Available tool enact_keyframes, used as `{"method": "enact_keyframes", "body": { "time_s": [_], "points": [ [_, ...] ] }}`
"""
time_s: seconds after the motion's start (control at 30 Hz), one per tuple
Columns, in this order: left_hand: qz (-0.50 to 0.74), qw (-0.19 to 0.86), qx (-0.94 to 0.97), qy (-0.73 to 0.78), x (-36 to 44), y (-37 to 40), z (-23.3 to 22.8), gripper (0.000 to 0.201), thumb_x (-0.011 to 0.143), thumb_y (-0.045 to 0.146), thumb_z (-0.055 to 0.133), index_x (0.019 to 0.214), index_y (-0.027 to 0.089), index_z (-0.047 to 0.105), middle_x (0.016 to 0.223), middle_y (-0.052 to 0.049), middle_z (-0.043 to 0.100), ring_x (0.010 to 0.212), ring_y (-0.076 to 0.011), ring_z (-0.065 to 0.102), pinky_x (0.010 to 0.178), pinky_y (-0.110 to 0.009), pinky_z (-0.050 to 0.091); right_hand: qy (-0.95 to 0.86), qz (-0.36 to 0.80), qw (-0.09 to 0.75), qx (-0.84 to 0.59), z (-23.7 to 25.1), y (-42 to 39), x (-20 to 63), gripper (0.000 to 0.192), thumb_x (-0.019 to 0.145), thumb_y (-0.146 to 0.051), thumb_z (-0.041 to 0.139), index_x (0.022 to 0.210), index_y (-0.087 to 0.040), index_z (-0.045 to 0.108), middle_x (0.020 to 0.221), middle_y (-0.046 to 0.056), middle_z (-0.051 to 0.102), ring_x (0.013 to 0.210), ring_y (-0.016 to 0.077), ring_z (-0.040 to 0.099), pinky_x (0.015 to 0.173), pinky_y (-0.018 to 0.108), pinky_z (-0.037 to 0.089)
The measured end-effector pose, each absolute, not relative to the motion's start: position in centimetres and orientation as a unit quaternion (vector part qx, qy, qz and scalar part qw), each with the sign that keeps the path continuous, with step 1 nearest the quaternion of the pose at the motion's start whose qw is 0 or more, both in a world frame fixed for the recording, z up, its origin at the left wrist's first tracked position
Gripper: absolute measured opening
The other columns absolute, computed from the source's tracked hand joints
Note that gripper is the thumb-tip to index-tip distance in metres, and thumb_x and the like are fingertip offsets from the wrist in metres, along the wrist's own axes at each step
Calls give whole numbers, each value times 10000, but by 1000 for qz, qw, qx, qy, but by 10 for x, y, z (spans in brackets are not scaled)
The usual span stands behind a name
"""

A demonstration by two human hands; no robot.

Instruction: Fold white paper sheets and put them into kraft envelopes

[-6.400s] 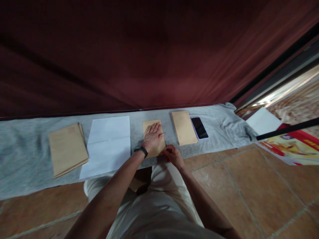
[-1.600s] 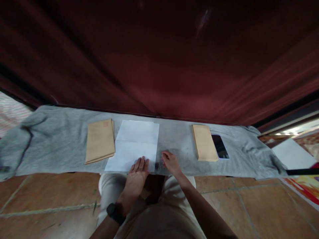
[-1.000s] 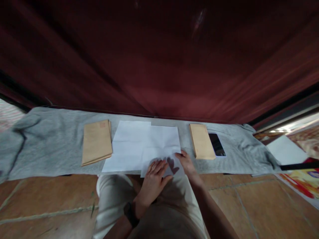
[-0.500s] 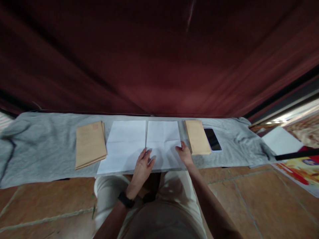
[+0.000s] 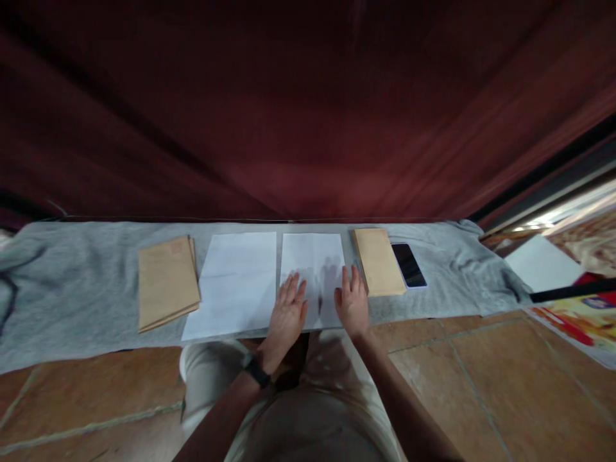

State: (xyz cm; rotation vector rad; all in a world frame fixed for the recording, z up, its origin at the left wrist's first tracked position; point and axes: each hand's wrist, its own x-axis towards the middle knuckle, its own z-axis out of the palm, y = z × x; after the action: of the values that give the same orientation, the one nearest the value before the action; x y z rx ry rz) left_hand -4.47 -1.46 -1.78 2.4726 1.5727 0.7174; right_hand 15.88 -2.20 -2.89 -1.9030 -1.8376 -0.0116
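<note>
A creased sheet of white paper (image 5: 308, 253) lies on the grey cloth, with a fold line down its middle. My left hand (image 5: 289, 308) rests flat over its left edge, fingers stretched out. Over the right edge of the same sheet is my right hand (image 5: 352, 301), fingers extended and nothing held in it. Left of it lies a white paper stack or sheet (image 5: 235, 276), a narrow gap between the two. Brown envelopes (image 5: 168, 282) overlap that paper's left edge. Another pile of brown envelopes (image 5: 380, 263) sits just right of my right hand.
A dark-screened phone (image 5: 409, 265) lies beside the right envelope pile. The grey cloth (image 5: 96, 282) covers a narrow bench before a dark red fabric (image 5: 298, 128). At far right are a white sheet (image 5: 543, 263) and a colourful printed package (image 5: 577, 324). Below is a tiled floor (image 5: 447, 378).
My left hand has moved right and forward onto the creased sheet. My right hand has let go of the sheet's edge and now has its fingers stretched forward. The view shifted slightly.
</note>
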Motion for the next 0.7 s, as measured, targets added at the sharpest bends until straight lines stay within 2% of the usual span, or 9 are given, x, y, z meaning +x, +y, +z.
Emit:
{"method": "enact_keyframes", "body": {
  "time_s": [0.07, 0.1, 0.23, 0.3, 0.47, 0.57, 0.7],
  "points": [
    [213, 55, 831, 510, -29, -11, -17, 494, 1005, 235, 398, 1480, 113, 454, 1593, -157, 416, 1529, -282, 289, 1226, -490, 345, -707, 7, 245, -664, -30, -22, 151, 591, 1007, -213, 409, 1586, -161, 300, 1636, 185, 311, 1495, 329, 331, 1148, 555, 393],
    [202, 53, 838, 504, -23, -7, -17, 509, 1005, 218, 375, 1499, 104, 429, 1596, -157, 414, 1531, -280, 283, 1229, -492, 338, -723, 21, 246, -645, -30, -21, 147, 571, 1019, -225, 397, 1581, -161, 317, 1639, 165, 318, 1515, 306, 302, 1167, 535, 382],
    [161, 58, 859, 482, -5, 19, -20, 571, 964, 135, 347, 1530, 65, 383, 1598, -176, 405, 1530, -274, 284, 1233, -485, 316, -749, 69, 254, -608, -32, -5, 133, 514, 1053, -227, 300, 1546, -118, 396, 1595, 139, 417, 1501, 216, 348, 1218, 437, 351],
    [137, 61, 862, 484, -3, 30, -23, 581, 949, 129, 365, 1526, 66, 398, 1603, -173, 397, 1532, -279, 277, 1238, -481, 300, -754, 73, 254, -601, -34, 2, 130, 512, 1058, -224, 277, 1538, -105, 410, 1579, 135, 444, 1485, 200, 378, 1229, 426, 337],
    [109, 56, 860, 496, -6, 39, -31, 590, 958, 178, 395, 1540, 83, 388, 1639, -162, 329, 1550, -288, 221, 1259, -502, 226, -762, 55, 207, -611, -40, 7, 133, 500, 1071, -319, 369, 1541, -157, 420, 1572, 122, 457, 1488, 236, 377, 1225, 478, 322],
    [138, 61, 839, 522, -10, 36, -36, 577, 995, 228, 349, 1553, 83, 362, 1632, -167, 338, 1546, -266, 241, 1259, -503, 224, -751, 36, 192, -631, -45, 3, 141, 511, 1068, -358, 400, 1536, -155, 429, 1594, 129, 419, 1496, 261, 361, 1221, 495, 318],
    [184, 65, 802, 564, -21, 32, -41, 586, 1017, 310, 339, 1552, 70, 357, 1617, -187, 360, 1533, -279, 277, 1248, -507, 256, -732, 15, 201, -651, -50, -2, 156, 532, 1066, -326, 396, 1564, -139, 372, 1605, 149, 391, 1507, 273, 340, 1216, 506, 322]
  ]
}}
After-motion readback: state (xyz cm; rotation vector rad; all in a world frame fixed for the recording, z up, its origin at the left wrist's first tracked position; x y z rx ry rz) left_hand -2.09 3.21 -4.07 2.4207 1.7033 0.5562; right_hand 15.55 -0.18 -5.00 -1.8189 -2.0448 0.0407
